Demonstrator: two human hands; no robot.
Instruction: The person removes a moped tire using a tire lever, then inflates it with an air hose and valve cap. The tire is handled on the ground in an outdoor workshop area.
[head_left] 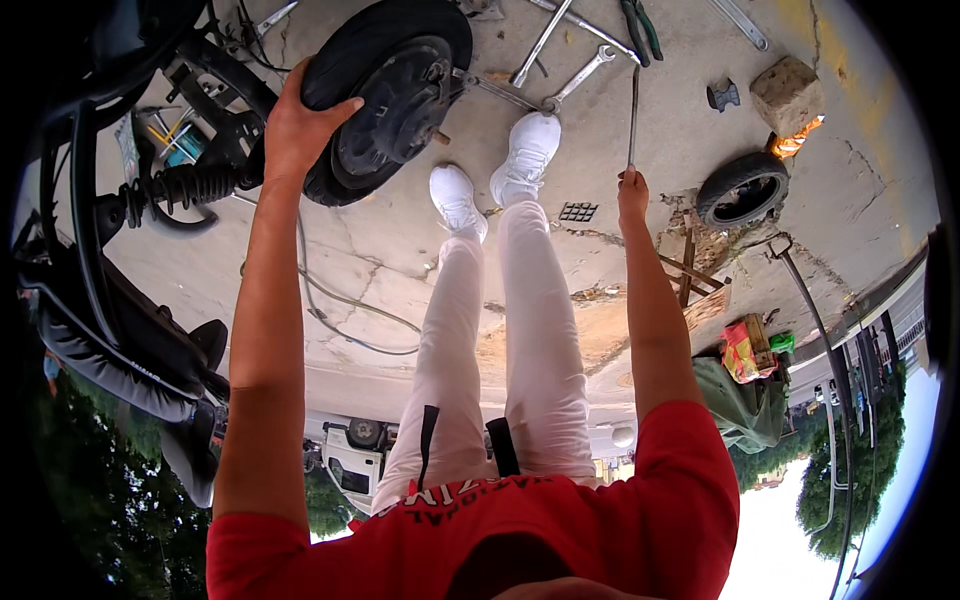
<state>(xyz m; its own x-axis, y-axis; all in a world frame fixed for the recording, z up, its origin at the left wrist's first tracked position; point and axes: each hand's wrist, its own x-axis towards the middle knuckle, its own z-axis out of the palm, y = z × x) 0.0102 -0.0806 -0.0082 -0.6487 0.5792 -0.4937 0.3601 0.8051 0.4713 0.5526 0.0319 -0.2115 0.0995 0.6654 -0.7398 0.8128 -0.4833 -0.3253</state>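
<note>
The left hand (295, 125) rests on the upper edge of a small black scooter wheel (385, 95), its fingers spread over the tyre and the thumb hooked across the tread toward the hub, so the hand grips the wheel from its left side. The wheel stands tilted above the concrete floor (380, 250), just beside the dark scooter frame (130, 200) with its coiled spring, and its axle stub points toward the wrenches. The right hand (632, 190) is closed around the lower end of a thin metal rod (634, 115), fingers wrapped tight on it; the rod runs straight up from the fist toward the scattered tools. Between the two hands stand the person's white shoes (495, 175), below which the white trousers lead down to a red shirt. Several open-ended wrenches (575, 80) lie on the floor near the wheel's axle, with a pair of green-handled pliers (640, 25) farther up. To the right of the rod sit a small spare tyre (742, 188) and a rough stone block (788, 95), well apart from the held wheel. A thin cable (345, 300) trails across the cracked concrete under the left arm.
</note>
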